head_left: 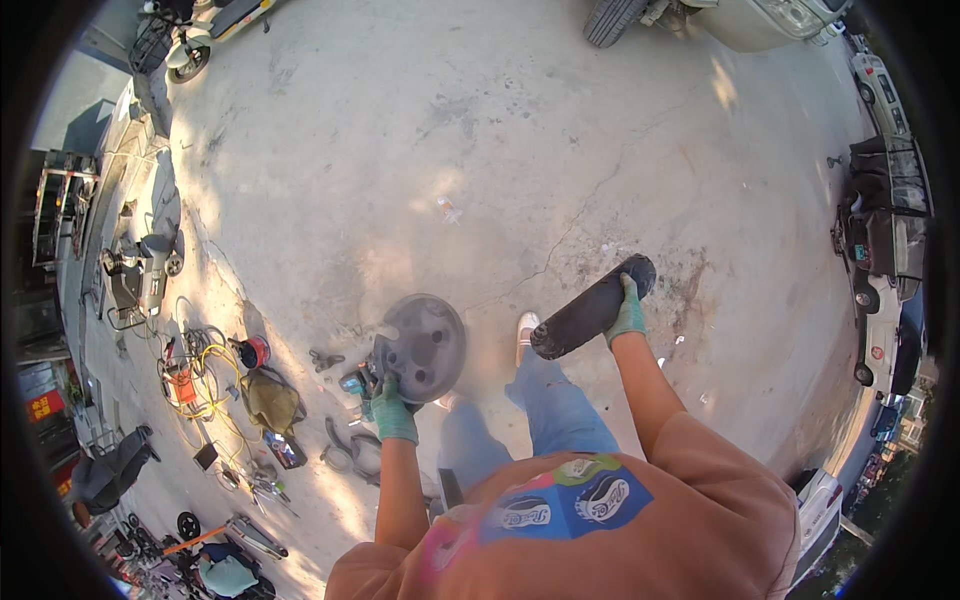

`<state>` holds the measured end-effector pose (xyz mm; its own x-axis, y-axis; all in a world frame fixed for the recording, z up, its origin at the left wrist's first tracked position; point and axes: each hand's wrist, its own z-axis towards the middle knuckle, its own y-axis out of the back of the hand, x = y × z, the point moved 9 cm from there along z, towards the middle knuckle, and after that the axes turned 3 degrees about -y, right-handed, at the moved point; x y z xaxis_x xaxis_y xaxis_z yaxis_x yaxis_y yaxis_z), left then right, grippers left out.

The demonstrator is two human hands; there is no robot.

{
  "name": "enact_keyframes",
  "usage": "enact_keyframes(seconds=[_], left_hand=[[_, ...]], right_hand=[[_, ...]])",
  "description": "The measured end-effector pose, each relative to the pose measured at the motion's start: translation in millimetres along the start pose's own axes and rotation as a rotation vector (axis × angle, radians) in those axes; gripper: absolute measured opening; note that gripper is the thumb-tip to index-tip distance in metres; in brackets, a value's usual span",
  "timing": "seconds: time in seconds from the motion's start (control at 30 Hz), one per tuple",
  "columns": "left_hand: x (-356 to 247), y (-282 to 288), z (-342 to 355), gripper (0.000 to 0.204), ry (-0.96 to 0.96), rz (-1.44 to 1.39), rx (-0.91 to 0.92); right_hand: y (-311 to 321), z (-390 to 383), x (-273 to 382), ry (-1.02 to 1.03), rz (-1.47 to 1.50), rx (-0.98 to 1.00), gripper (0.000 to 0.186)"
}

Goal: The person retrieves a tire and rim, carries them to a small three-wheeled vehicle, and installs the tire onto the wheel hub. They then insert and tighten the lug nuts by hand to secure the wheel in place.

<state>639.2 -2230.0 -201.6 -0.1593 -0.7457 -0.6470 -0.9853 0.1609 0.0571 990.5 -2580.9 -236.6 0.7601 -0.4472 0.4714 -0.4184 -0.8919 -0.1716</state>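
While left hand (391, 412), green-gloved, grips round dark disc (440, 345) at lower left edge, right hand (629, 314), likewise gloved, holds long black piece (578, 318) near its upper right end. Left fingers: clamped on disc edge, partly hidden. Right fingers: clamped on black piece, undersides not visible. Disc: above ground, left of right shoe (527, 324); black piece tilted, right of shoe. Far left: yellow cable (216, 365) on concrete ground (330, 200).
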Motion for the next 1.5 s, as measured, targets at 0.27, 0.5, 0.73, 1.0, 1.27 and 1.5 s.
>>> enact_keyframes(seconds=[0.27, 0.5, 0.73, 1.0, 1.27, 1.5], left_hand=[[-31, -197, -67, 0.037, 0.042, -0.252, 0.239], [-54, -457, -109, 0.032, 0.034, 0.065, 0.646], [-21, -759, -192, 0.033, 0.113, 0.364, 0.987], [67, -1044, -331, 0.043, 0.122, 0.518, 1.277], [129, -1262, -412, 0.042, 0.071, 0.487, 1.188], [243, -1489, -476, 0.040, -0.130, 0.784, 1.186]], right_hand=[[79, 25, 160, 0.060, 0.413, -0.176, 0.075], [136, 45, 301, 0.172, 0.859, -0.145, 0.061], [228, 32, 399, 0.398, 1.196, -0.334, 0.058], [333, 67, 493, 0.378, 1.216, -0.848, 0.073], [391, 129, 697, 0.408, 1.184, -0.912, 0.069], [460, 196, 872, 0.515, 1.177, -0.761, 0.081]])
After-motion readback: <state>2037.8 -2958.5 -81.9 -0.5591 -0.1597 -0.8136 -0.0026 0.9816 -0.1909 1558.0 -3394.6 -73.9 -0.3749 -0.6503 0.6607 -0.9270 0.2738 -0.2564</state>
